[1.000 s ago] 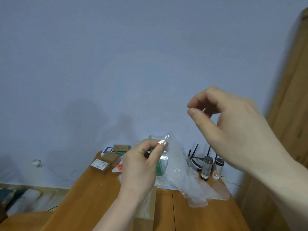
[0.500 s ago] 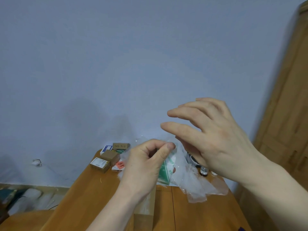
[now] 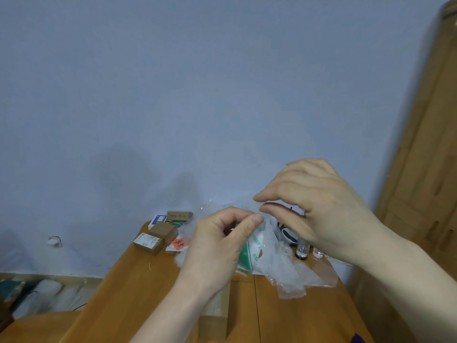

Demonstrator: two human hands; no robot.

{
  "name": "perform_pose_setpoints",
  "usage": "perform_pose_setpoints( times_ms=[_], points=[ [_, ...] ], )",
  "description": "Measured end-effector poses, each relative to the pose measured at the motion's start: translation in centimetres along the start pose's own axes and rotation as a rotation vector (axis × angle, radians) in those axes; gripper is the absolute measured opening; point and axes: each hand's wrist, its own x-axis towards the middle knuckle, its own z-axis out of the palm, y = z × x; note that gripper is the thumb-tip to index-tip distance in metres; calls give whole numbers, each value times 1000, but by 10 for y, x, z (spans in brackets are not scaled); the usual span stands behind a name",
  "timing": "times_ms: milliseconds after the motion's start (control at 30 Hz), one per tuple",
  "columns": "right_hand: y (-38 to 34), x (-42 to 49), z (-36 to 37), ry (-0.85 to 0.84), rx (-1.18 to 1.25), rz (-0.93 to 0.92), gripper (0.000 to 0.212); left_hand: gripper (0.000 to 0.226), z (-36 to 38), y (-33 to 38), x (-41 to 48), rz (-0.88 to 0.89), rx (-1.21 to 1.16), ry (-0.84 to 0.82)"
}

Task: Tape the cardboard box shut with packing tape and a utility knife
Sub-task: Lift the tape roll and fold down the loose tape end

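**Operator:** Wood, warm orange-brown, is most of what I get below the hands: a table (image 3: 128, 290) running away from me to a plain pale blue wall (image 3: 197, 95). A wooden door or cabinet (image 3: 425, 169) rises on the right.

**Partner:** And the hands?

**Operator:** My left hand (image 3: 217, 246) is curled, thumb against forefinger, pinching clear plastic film (image 3: 284, 268) that drapes down onto the tabletop. My right hand (image 3: 314, 206) is raised just beside it, thumb and forefinger nearly closed at the film's top edge; I cannot tell whether they actually grip it.

**Partner:** Where's the box?

**Operator:** A strip of cardboard box (image 3: 214, 315) shows under my left wrist, at the near edge, mostly hidden. At the far left corner sit a few small cardboard cartons (image 3: 158, 235) and an orange tag (image 3: 178, 243). Small glass vials (image 3: 302, 248) stand behind the film, below my right hand.
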Motion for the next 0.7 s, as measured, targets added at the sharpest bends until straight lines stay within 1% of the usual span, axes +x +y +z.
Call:
perform_pose_setpoints(
  times_ms=[67,133,233,300,433,600,700],
  points=[
    [-3,0,-3,-36,81,76,16,33,-1,0,-1,13,20,-6],
    [-7,-1,-8,-67,220,203,13,32,-2,1,-1,24,55,-4],
    [-13,0,-15,-85,414,357,17,26,-3,1,0,19,92,-1],
    [-16,2,-17,-97,461,407,15,25,-3,1,1,21,119,0],
    [-20,3,-21,-100,588,507,8,30,-4,1,0,41,134,5],
    [-19,7,-25,-174,794,664,7,31,-7,1,0,56,158,-26],
    [-16,8,-25,-176,920,768,9,32,-8,1,-1,82,181,-36]
  ],
)
